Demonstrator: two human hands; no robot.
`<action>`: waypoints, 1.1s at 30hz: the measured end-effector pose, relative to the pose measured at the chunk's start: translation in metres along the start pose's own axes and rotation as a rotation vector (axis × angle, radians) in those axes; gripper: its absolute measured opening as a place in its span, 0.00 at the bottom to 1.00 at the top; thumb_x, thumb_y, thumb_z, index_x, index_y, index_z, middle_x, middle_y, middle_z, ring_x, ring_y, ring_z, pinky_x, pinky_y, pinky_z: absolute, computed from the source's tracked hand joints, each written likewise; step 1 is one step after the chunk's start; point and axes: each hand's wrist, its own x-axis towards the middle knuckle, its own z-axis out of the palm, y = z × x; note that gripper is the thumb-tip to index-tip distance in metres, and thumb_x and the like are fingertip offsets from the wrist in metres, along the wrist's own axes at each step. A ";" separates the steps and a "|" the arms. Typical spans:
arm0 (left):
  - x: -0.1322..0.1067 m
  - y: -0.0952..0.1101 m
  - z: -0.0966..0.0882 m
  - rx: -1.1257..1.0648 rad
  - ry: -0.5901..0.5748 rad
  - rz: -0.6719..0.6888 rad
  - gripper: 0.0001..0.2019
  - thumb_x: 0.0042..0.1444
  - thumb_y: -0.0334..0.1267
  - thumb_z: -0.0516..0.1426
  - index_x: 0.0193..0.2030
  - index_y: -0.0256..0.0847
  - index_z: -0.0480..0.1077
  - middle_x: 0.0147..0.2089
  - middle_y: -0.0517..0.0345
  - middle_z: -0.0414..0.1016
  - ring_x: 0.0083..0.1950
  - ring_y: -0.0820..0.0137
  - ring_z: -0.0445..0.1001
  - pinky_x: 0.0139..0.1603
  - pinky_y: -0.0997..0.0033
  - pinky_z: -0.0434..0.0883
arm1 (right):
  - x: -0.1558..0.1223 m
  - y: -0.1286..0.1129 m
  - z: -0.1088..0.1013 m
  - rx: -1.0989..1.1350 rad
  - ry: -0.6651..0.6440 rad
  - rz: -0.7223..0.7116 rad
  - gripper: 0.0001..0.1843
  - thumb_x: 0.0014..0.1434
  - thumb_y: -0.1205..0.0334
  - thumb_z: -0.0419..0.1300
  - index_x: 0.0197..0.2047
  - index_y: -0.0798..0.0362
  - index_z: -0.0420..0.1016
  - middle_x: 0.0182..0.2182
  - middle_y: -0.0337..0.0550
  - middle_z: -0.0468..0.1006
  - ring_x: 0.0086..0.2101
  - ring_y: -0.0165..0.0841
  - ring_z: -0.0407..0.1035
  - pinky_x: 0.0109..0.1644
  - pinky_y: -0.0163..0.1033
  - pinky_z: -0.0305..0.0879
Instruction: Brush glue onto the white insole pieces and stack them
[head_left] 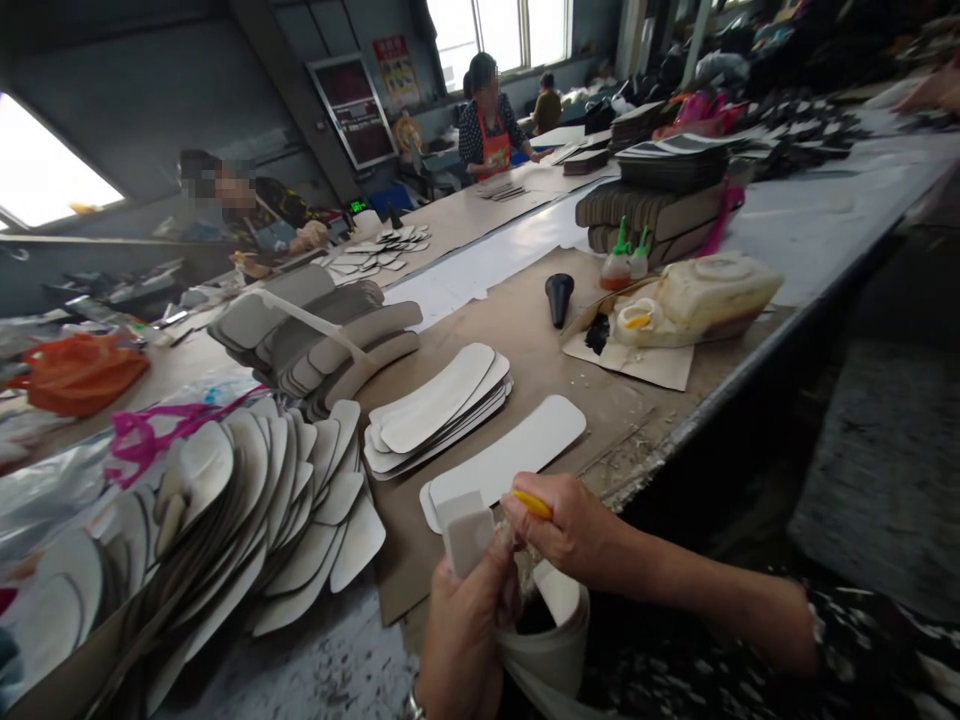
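My left hand [461, 625] is closed round a small pale rectangular pad [466, 532], held upright at the table's near edge. My right hand [566, 525] is closed on a tool with a yellow handle [532, 504], its working end hidden down by a white cup [559, 625] just below both hands. A single white insole [517, 450] lies flat on the brown board [540, 370] right beyond my hands. A short stack of white insoles [439, 405] sits behind it.
A fanned heap of insoles [262, 510] spreads to the left, grey insole piles [330, 335] behind. A cloudy jug [697, 295], two green-capped bottles [628, 258] and a black cone [559, 297] stand to the right. Other people work at the table's far end. The table edge runs diagonally on the right.
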 end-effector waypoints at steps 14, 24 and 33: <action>0.001 -0.031 0.011 -0.243 0.008 -0.097 0.19 0.38 0.45 0.65 0.33 0.33 0.67 0.11 0.73 0.50 0.13 0.85 0.44 0.14 0.82 0.45 | -0.028 0.018 -0.002 0.547 -0.074 0.220 0.17 0.56 0.51 0.51 0.23 0.54 0.58 0.15 0.30 0.57 0.17 0.22 0.51 0.20 0.30 0.50; 0.001 -0.016 0.009 -0.291 0.090 0.003 0.18 0.37 0.38 0.65 0.37 0.32 0.71 0.10 0.72 0.51 0.13 0.85 0.46 0.14 0.82 0.45 | -0.021 0.037 -0.024 0.839 0.007 0.458 0.19 0.51 0.47 0.56 0.22 0.53 0.58 0.10 0.25 0.53 0.11 0.18 0.42 0.14 0.28 0.38; 0.002 -0.013 -0.003 -0.155 0.116 -0.070 0.18 0.36 0.47 0.65 0.25 0.31 0.72 0.09 0.71 0.49 0.12 0.86 0.46 0.14 0.82 0.44 | -0.027 0.050 -0.037 0.556 0.042 0.366 0.13 0.53 0.54 0.58 0.28 0.55 0.66 0.19 0.30 0.60 0.18 0.20 0.50 0.19 0.28 0.48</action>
